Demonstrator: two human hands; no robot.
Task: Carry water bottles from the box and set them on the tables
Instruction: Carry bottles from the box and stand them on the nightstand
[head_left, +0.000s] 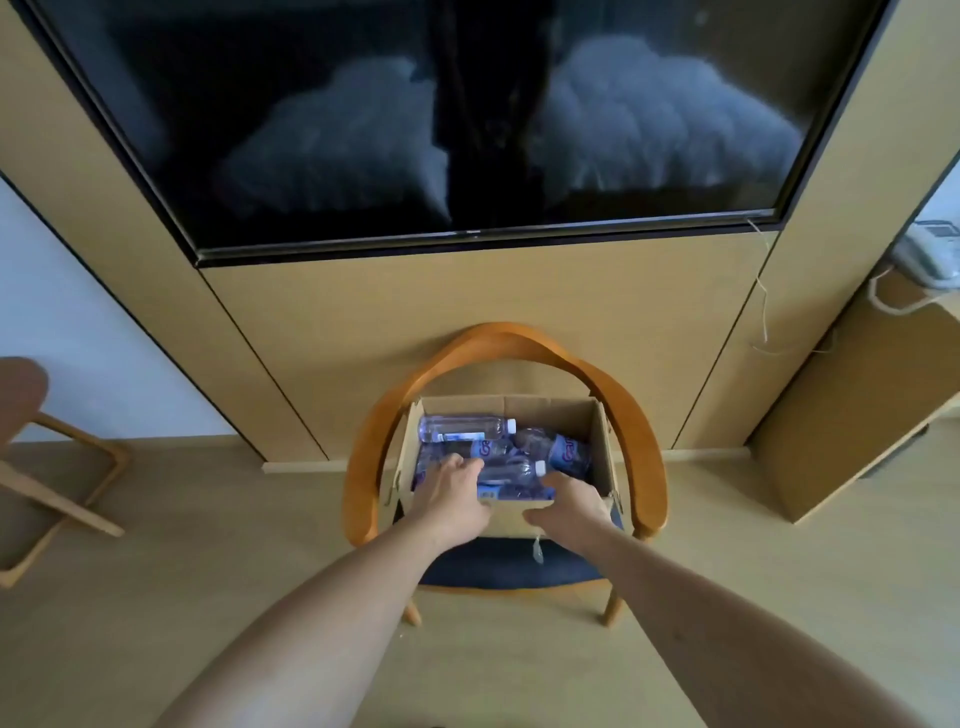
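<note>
An open cardboard box stands on the seat of a wooden armchair. Several clear water bottles with blue labels lie in it; one bottle lies along the back wall, another bottle sits near the front. My left hand reaches in from the front left, its straight fingers resting on the bottles there. My right hand reaches over the box's front wall beside the front bottle. Its thumb is spread outside the wall and its fingertips dip inside. Neither hand plainly grips a bottle.
The chair has a dark seat cushion and stands against a wood-panelled wall under a large dark television. A wooden stool stands at the left. At the right, a wooden desk carries a telephone. Bare floor surrounds the chair.
</note>
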